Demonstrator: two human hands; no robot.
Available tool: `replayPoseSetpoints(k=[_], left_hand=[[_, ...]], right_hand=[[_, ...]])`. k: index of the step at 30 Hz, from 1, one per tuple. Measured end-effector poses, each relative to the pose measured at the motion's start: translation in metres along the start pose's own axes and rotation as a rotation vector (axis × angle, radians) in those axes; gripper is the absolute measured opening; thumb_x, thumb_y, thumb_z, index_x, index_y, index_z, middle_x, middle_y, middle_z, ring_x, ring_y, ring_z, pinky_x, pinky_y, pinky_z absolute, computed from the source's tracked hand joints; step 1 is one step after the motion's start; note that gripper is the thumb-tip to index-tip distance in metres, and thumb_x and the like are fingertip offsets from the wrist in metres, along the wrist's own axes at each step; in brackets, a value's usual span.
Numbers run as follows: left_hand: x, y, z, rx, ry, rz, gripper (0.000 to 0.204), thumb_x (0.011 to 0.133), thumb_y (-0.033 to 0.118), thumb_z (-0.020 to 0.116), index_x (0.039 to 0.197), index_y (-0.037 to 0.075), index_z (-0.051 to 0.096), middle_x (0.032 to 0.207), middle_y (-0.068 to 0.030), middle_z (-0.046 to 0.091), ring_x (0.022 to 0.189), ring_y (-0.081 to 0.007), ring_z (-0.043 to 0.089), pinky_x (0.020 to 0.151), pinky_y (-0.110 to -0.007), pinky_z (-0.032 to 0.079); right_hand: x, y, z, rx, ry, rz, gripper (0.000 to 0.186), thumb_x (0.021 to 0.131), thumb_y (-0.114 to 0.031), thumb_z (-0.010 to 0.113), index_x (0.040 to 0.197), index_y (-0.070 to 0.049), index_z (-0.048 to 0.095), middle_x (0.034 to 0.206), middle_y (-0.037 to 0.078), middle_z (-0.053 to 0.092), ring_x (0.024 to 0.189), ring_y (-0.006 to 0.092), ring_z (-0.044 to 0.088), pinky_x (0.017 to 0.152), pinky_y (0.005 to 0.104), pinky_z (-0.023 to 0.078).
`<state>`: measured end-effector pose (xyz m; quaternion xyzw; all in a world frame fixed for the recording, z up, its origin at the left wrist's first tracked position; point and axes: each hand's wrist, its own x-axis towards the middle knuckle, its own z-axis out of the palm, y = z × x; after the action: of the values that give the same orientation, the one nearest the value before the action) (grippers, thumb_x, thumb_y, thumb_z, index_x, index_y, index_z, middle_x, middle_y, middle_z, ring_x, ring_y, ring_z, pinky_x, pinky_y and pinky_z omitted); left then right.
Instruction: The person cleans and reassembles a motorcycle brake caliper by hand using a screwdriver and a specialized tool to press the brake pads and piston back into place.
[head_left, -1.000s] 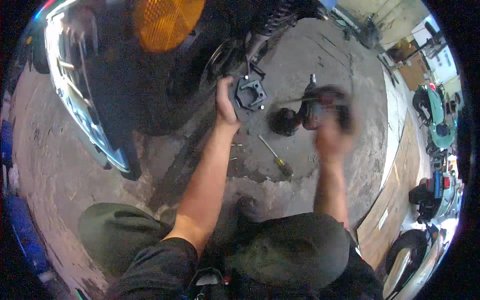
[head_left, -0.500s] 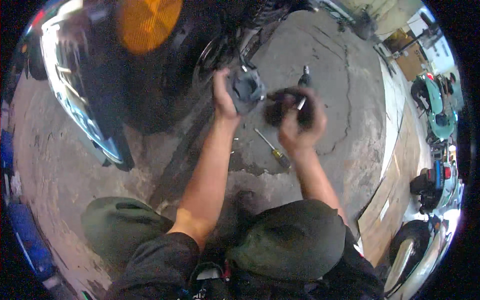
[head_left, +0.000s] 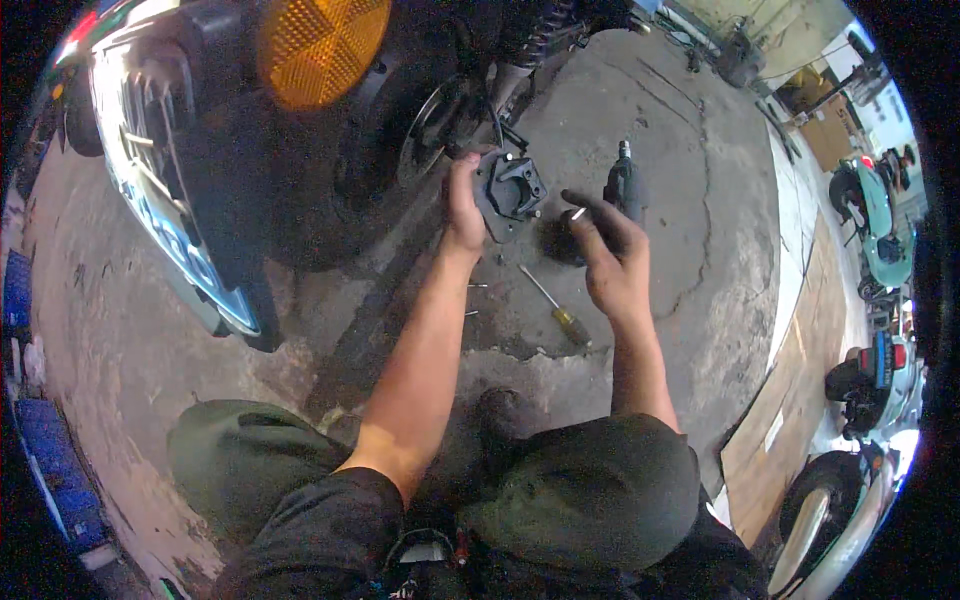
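My left hand [head_left: 466, 212] grips a dark grey metal mounting bracket [head_left: 515, 190] with a raised rim around a round recess and bolt holes at its corners. My right hand [head_left: 615, 245], to the right of that part, pinches a small shiny metal pin [head_left: 578, 214] between thumb and finger. A dark shape sits under its fingertips; I cannot make out what it is. Below, on the concrete floor, lies a screwdriver [head_left: 563, 312] with a yellow and black handle. Just beyond the right hand is a black power tool [head_left: 623, 185] with a metal socket end.
A motorbike with an amber reflector [head_left: 322, 50] and chrome trim [head_left: 165, 215] fills the upper left, its wheel [head_left: 425, 130] beside my left hand. Small metal pieces [head_left: 476, 286] lie on the floor. Several parked scooters [head_left: 885, 235] and a wooden board [head_left: 790, 370] line the right side.
My right hand has moved slightly right and steadied from a blur. My left hand has shifted a little right with the bracket, whose recess now faces up more plainly.
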<state>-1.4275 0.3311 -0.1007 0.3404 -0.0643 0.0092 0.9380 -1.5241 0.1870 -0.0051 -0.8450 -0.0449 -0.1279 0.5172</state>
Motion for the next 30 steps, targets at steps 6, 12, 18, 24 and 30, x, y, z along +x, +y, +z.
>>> replayPoseSetpoints(k=[6,12,18,24,30], left_hand=[[0.002,0.005,-0.01,0.079,-0.024,0.041,0.033,0.086,0.027,0.043,0.097,0.001,0.06,0.095,-0.0072,0.061,0.09,-0.0171,0.057,0.082,-0.03,0.044],[0.0,0.0,0.011,0.031,-0.006,0.043,0.032,0.087,0.026,0.043,0.099,0.001,0.061,0.097,-0.0068,0.062,0.092,-0.0164,0.057,0.084,-0.03,0.044],[-0.006,0.016,0.023,-0.016,0.019,-0.077,0.039,0.088,0.035,0.041,0.101,0.004,0.06,0.098,-0.0063,0.062,0.092,-0.0177,0.058,0.084,-0.031,0.044],[-0.009,0.021,0.03,-0.176,0.032,-0.137,0.049,0.088,0.047,0.037,0.101,0.005,0.059,0.098,-0.007,0.062,0.091,-0.0195,0.059,0.084,-0.033,0.045],[-0.007,0.018,0.023,-0.129,0.077,-0.083,0.048,0.085,0.047,0.039,0.097,0.006,0.06,0.093,-0.008,0.064,0.086,-0.0214,0.06,0.08,-0.034,0.046]], right_hand=[[-0.001,0.039,0.009,0.114,-0.073,0.26,0.026,0.087,-0.017,0.056,0.104,0.002,0.062,0.088,0.011,0.064,0.082,0.0157,0.058,0.075,0.0286,0.045],[-0.063,0.186,0.028,-0.1,-0.241,0.44,0.028,0.086,-0.023,0.057,0.097,0.003,0.063,0.081,0.017,0.066,0.074,0.0273,0.064,0.071,0.0384,0.048],[-0.121,0.241,0.015,-0.922,-0.081,0.088,0.035,0.077,-0.024,0.06,0.109,-0.01,0.061,0.101,0.021,0.06,0.089,0.0413,0.056,0.078,0.0479,0.046],[-0.133,0.263,-0.011,-0.99,-0.341,0.538,0.036,0.078,-0.017,0.058,0.113,-0.01,0.055,0.114,0.016,0.052,0.112,0.0382,0.045,0.088,0.0441,0.043],[-0.139,0.226,-0.007,-0.506,-0.088,0.187,0.024,0.083,-0.016,0.053,0.101,-0.001,0.054,0.092,0.013,0.059,0.083,0.0308,0.058,0.073,0.0392,0.046]])
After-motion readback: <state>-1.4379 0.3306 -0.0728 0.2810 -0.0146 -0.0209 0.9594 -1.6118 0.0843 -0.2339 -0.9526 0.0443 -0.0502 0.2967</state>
